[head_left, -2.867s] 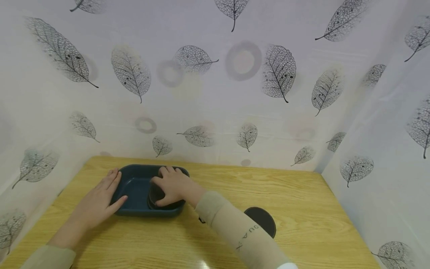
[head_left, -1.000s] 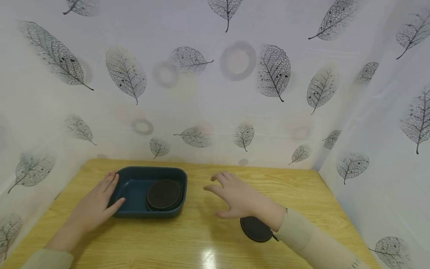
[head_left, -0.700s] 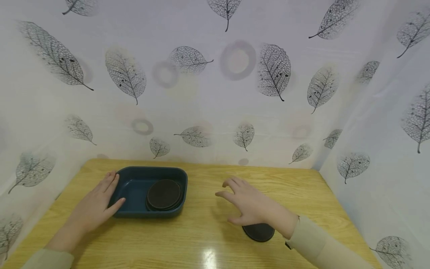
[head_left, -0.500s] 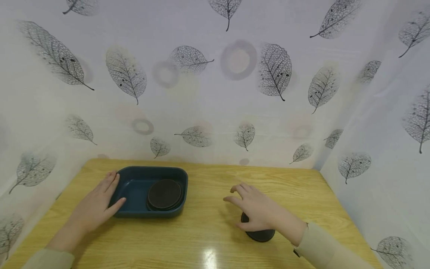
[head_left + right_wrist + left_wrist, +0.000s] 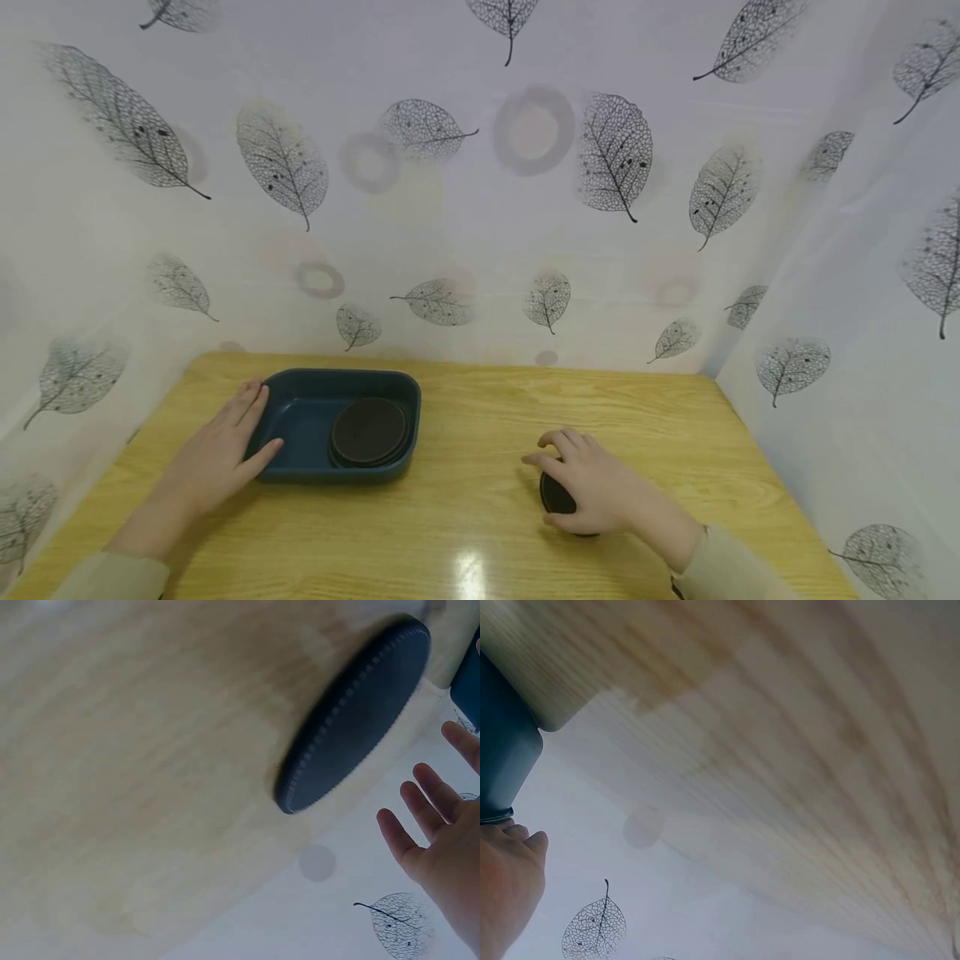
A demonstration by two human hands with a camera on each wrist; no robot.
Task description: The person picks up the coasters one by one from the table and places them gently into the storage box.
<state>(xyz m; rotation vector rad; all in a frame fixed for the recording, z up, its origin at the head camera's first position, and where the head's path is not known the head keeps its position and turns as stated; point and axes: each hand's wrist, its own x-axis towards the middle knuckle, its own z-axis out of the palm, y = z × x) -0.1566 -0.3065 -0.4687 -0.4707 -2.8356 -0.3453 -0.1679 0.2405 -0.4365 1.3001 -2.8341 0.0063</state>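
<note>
A dark blue rectangular tray [image 5: 322,477] stands on the table at left. My left hand [image 5: 206,467] rests along its left end, thumb over the near rim. In the left wrist view, the fingertips of that hand [image 5: 510,889] touch the tray's wall [image 5: 506,742]. Stacked in the right side of the tray are black round coasters [image 5: 369,429]. Over a single black coaster [image 5: 555,497] on the table, my right hand [image 5: 603,492] hovers with fingers spread and partly covers it. Stitching runs round that coaster's edge [image 5: 356,712] in the right wrist view, apart from the fingers [image 5: 429,799].
The wood-grain table [image 5: 465,433] ends at a pale leaf-printed sheet [image 5: 480,217] that rises behind it and on both sides. Bare wood lies between the tray and the single coaster.
My right hand gripped the coasters in the tray, let go of them, then moved right and down to over the single coaster. My left hand has stayed at the tray.
</note>
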